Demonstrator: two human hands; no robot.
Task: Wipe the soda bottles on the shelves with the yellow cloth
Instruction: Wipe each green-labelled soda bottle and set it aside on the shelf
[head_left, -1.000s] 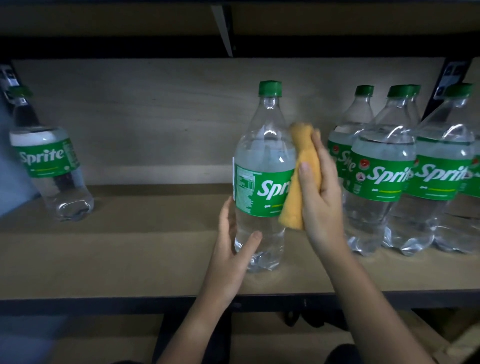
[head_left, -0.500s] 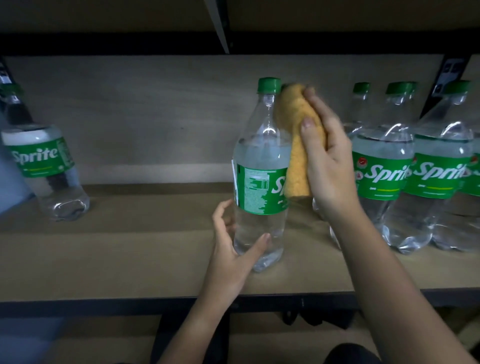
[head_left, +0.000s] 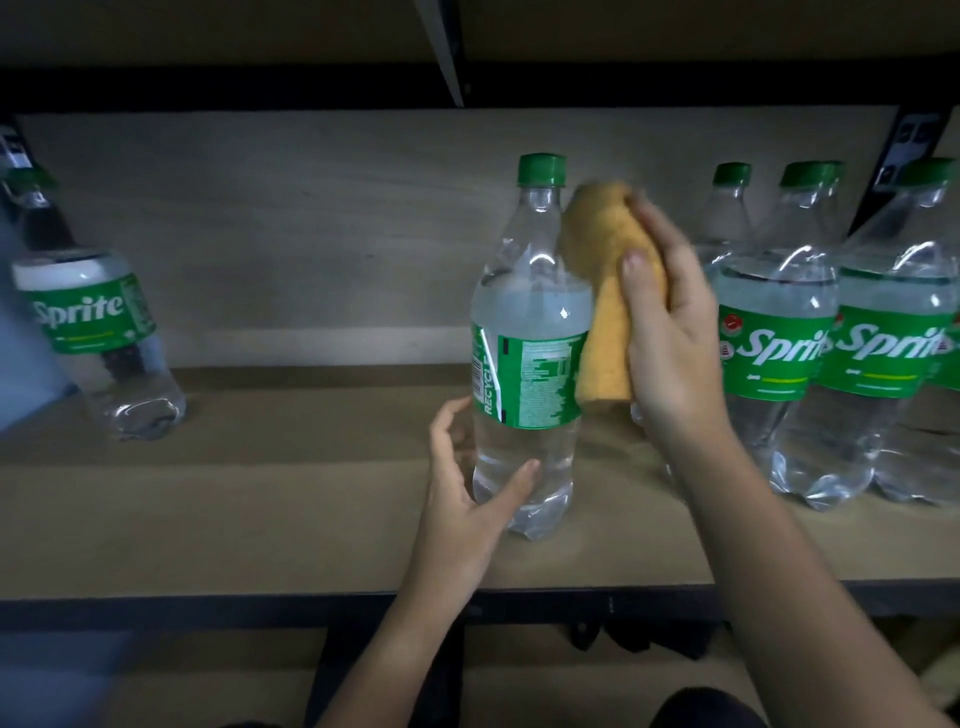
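In the head view, your right hand gripped the yellow cloth, fingers and thumb curled round it, and pressed it against the right side of the middle soda bottle, from the shoulder down over the label. Your left hand steadied that bottle low down, thumb across the front and fingers curved round the far side, though the blur there left it unclear how firmly they closed. The bottle stood upright near the front of the shelf, its label's small print facing you, so you were most likely mid-wipe on this one, with part of its circumference perhaps not yet reached. To the right, a cluster of bottles stood close together, just beside your wiping hand; nothing showed whether they had been cleaned, and I would judge them still to do. A lone bottle stood well apart at the far left, its state equally unknown
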